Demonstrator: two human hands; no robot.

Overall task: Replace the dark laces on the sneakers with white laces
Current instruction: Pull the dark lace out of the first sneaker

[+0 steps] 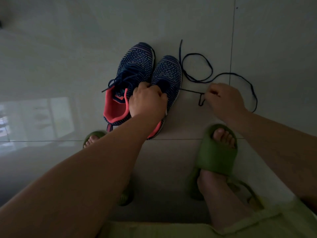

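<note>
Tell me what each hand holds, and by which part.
Left hand grips the right-side navy knit sneaker at its tongue and collar. Right hand pinches the loose dark lace along its length.

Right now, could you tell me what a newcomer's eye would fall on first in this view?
The pair of navy knit sneakers with coral linings stands mid-floor; the one on the left side of the view still carries its dark lace. The left hand grips the other sneaker's collar, while the right hand pinches the pulled-out dark lace looping over the tiles to the right. Nearer the camera, green slide sandals are on the person's feet.
</note>
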